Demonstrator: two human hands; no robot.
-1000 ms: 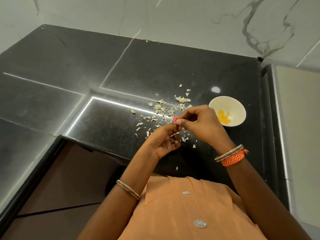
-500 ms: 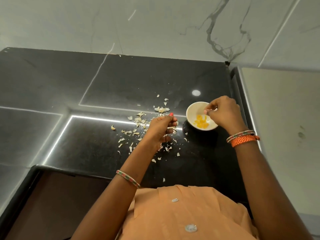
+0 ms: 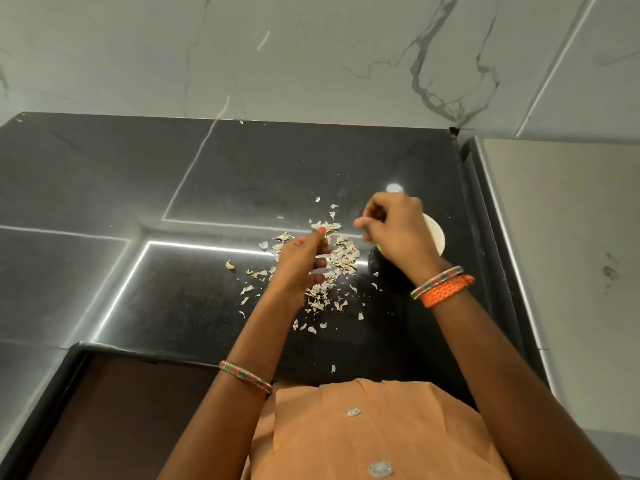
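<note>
Peel scraps (image 3: 341, 261): pale loose scatter on black bench (image 3: 194, 306), centre of frame. Long axis of scatter roughly top to bottom of frame, leaning slightly from upper right to lower left; single scraps pointing every way.

Left hand (image 3: 301, 268): directly over middle of scatter, fingers (image 3: 317, 251) curled inward, thumb tip against forefinger. Pale sliver visible between fingers; grip on it not determinable.

Right hand (image 3: 398, 230): right of scatter, above white bowl (image 3: 435, 233), covering most of it. Fingers curled, tips drawn together; contents of pinch too small to determine. Bowl just right of scatter.
</note>
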